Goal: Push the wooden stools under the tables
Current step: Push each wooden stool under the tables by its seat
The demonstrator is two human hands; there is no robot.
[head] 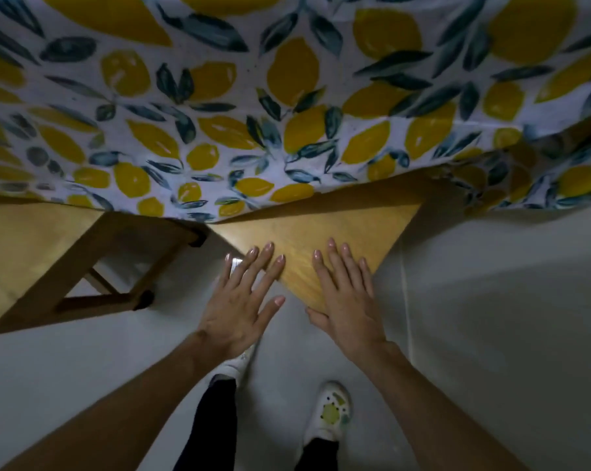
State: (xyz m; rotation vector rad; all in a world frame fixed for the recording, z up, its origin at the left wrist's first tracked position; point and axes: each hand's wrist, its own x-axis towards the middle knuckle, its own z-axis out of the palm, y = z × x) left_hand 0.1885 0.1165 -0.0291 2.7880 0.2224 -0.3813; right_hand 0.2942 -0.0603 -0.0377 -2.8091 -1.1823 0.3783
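Under tablecloth [287,96] edge, hands [297,294] flat on stool [321,229] corner.

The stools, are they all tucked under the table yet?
Not yet. One wooden stool is partly under the lemon tablecloth, a corner sticking out. The left hand and right hand lie flat and open at that corner, seemingly pushing. The stool on the left sits mostly out, still to go.
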